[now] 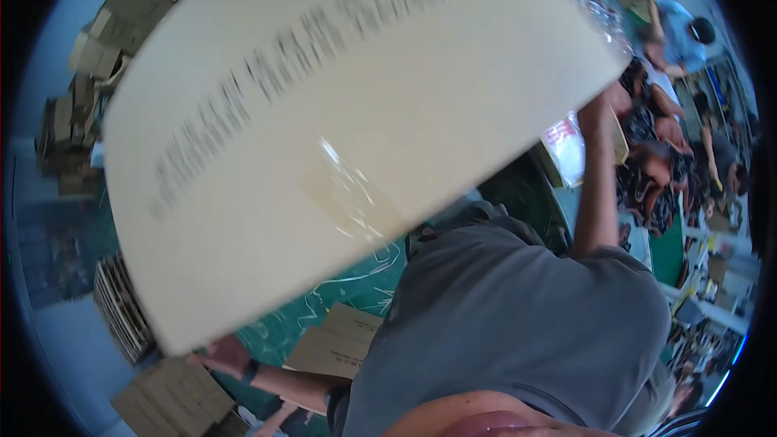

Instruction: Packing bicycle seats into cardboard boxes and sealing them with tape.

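A large tan cardboard box [453,105] fills the upper middle of the head view, tilted and slightly blurred. Dark print runs across its face, and a strip of clear shiny tape [348,186] crosses the lower edge. My left hand [224,356], with a dark band at the wrist, grips the box at its lower left corner; the fingers are partly hidden and smeared. At the right corner my right hand [613,103] holds the box, its fingers mostly behind the cardboard.
Flattened cartons [336,344] lie on the green floor [279,328] among pale string scraps. Stacked boxes [137,12] stand at the far left, folded cardboard [121,307] below. A table holds dark and brown wrapped goods [655,162]; a person in blue [684,32] works beyond.
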The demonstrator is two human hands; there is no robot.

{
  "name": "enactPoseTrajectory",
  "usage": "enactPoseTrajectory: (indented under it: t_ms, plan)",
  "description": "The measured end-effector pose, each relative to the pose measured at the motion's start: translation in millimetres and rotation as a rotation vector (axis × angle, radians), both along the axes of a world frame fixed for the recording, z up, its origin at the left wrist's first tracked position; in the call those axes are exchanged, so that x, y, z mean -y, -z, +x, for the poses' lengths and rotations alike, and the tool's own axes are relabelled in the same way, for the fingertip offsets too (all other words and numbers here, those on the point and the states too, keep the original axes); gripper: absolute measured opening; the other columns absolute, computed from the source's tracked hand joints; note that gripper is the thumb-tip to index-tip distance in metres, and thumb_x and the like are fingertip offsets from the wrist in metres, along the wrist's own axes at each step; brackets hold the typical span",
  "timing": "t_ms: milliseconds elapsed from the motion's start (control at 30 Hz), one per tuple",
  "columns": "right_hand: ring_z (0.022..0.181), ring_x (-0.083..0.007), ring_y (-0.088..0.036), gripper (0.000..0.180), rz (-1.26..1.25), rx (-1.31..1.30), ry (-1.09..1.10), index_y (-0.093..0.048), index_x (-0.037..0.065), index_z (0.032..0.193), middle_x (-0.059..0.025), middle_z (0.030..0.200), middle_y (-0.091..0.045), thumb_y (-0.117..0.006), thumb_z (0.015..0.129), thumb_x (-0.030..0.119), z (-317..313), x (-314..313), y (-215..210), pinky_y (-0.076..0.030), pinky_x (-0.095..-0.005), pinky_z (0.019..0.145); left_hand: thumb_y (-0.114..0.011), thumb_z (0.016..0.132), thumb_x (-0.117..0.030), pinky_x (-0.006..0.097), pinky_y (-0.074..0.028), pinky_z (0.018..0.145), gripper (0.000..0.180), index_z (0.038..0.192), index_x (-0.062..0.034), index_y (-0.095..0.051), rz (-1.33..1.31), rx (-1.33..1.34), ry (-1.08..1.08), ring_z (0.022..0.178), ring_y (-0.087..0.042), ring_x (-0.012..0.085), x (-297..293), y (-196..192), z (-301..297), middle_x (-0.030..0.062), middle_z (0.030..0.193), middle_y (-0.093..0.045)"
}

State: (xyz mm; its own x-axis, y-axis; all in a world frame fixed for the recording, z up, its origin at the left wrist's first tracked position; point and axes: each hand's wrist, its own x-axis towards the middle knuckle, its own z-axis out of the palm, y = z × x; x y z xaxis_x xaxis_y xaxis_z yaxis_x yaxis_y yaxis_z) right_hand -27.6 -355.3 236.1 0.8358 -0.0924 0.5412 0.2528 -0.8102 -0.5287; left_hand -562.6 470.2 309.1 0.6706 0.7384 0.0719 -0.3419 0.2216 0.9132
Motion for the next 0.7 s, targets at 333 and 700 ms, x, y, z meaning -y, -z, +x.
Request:
enactPoseTrajectory:
  t_ms: [333,700]
  plan:
    - [0.146,-0.0365,-0.054,0.080,1.961,-0.706,-0.033,-0.056,0.012,0.158,-0.0137,0.161,-0.057,-0.046,0.107,0.073,9.2,-45.7,235.2,-0.043,-0.0614,0.121,-0.043,0.094,-0.085,0.077,-0.004,0.129,0.106,0.176,-0.0210,-0.023,-1.121,-0.570,-0.241,0.170,-0.008,0.0390,95.6,350.7,184.9,0.0099,0.186,-0.008]
    - [0.121,-0.0419,-0.069,0.043,0.214,-0.302,0.028,-0.067,0.004,0.139,-0.0238,0.135,-0.071,-0.073,0.096,0.010,150.2,-61.3,167.0,-0.056,-0.0471,0.104,-0.057,0.095,-0.017,0.064,-0.049,0.115,0.024,0.114,-0.0036,-0.064,-1.175,-0.361,-0.115,0.127,-0.062,0.0352,334.1,396.0,358.3,0.0144,0.128,-0.067]
